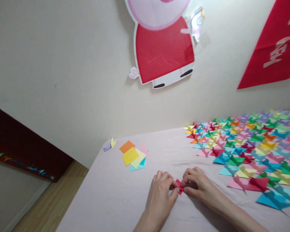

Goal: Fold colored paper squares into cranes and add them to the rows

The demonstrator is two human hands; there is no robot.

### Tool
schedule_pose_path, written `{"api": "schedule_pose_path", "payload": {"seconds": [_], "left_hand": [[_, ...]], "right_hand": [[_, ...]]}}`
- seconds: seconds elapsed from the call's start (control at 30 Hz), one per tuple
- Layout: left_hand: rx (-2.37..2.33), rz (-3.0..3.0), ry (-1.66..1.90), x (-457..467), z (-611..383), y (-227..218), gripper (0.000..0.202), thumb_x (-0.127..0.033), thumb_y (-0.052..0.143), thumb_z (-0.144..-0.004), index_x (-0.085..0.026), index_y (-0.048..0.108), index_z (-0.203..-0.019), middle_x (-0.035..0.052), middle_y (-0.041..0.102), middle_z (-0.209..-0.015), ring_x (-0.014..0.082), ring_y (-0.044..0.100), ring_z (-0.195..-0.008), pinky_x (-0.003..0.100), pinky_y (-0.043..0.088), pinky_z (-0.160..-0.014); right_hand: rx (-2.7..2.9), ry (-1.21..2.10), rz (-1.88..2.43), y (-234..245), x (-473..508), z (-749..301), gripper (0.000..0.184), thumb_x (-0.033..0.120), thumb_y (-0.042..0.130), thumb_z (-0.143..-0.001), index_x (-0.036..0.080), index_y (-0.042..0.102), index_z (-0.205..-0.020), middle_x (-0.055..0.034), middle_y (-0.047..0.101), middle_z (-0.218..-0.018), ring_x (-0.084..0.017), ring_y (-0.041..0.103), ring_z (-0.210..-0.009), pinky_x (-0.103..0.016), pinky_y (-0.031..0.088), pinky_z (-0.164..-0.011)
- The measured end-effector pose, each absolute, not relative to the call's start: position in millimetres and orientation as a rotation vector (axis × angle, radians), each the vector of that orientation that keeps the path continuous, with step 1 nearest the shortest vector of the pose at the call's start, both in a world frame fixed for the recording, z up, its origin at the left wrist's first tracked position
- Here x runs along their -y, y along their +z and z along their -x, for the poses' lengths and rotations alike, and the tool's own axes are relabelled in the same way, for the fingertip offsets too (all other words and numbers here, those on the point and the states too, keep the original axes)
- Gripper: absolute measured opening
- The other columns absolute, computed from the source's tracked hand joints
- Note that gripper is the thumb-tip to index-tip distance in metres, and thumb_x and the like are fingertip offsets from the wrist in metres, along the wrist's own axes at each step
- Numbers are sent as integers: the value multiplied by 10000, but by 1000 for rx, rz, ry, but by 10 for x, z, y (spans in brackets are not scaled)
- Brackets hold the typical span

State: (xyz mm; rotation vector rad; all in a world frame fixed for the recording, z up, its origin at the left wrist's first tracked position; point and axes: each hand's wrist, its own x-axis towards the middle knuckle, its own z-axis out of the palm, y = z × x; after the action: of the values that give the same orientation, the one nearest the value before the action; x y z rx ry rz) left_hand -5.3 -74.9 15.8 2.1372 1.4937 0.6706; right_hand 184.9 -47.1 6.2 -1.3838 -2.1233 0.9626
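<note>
Two hands are seen in the head view: left hand [160, 190] and right hand [198, 183], fingers pinched together on a red folded paper [179, 187] low over the bench [106, 199]. Its long axis is tilted slightly off near-to-far. Coloured squares [133, 156] are laid well apart to the left, folded cranes [251, 151] spread to the right.

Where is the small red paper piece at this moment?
In the head view, the red paper piece sits low near the middle, on the pink table, pinched between the left hand and the right hand.
</note>
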Motion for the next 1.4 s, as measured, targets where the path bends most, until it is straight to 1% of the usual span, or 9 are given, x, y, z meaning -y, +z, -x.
{"api": "schedule_pose_path", "payload": {"seconds": [0.13, 0.3, 0.53, 0.73, 1.13, 1.4], "left_hand": [[-1534, -2179, 669, 770, 29, 138, 144, -87, 634, -841, -209, 582, -786, -2, 603, -903, 197, 510, -936, 329, 412, -822], [-1590, -2205, 645, 783, 7, 125, 149, -92, 613, -846, -206, 548, -775, 10, 572, -936, 203, 496, -937, 333, 424, -821], [-1609, -2206, 651, 782, -11, 109, 143, -153, 587, -897, -209, 540, -774, 12, 559, -932, 204, 491, -923, 341, 419, -815], [-1649, -2191, 643, 762, -37, 93, 148, -147, 608, -868, -206, 527, -759, 12, 559, -938, 209, 485, -941, 353, 406, -818], [-1696, -2157, 638, 776, -90, 82, 145, -131, 599, -843, -211, 507, -763, 20, 552, -967, 221, 479, -958, 380, 391, -830], [-1699, -2139, 656, 789, -104, 87, 140, -105, 587, -843, -209, 515, -783, 13, 551, -960, 212, 479, -950, 377, 377, -835]], "right_hand": [[2123, 956, 1384, 62, 475, -1842, 100, 205, 636, -803, 252, 702, -747, -19, 671, -870, -230, 541, -893, -363, 412, -821], [2121, 901, 1394, 56, 497, -1807, 156, 244, 587, -852, 238, 676, -724, -32, 660, -852, -229, 532, -872, -373, 409, -806], [2144, 832, 1423, 42, 512, -1769, 130, 216, 583, -833, 239, 661, -731, -34, 656, -859, -227, 530, -867, -377, 399, -794], [2119, 846, 1417, 12, 506, -1787, 178, 261, 571, -875, 232, 645, -716, -34, 642, -835, -225, 531, -852, -373, 399, -789], [2133, 765, 1444, 39, 544, -1741, 120, 196, 587, -828, 228, 630, -720, -37, 636, -840, -222, 529, -838, -376, 400, -771], [2116, 754, 1425, 7, 548, -1749, 94, 160, 581, -801, 220, 610, -735, -30, 626, -825, -218, 517, -826, -375, 398, -758]]}}
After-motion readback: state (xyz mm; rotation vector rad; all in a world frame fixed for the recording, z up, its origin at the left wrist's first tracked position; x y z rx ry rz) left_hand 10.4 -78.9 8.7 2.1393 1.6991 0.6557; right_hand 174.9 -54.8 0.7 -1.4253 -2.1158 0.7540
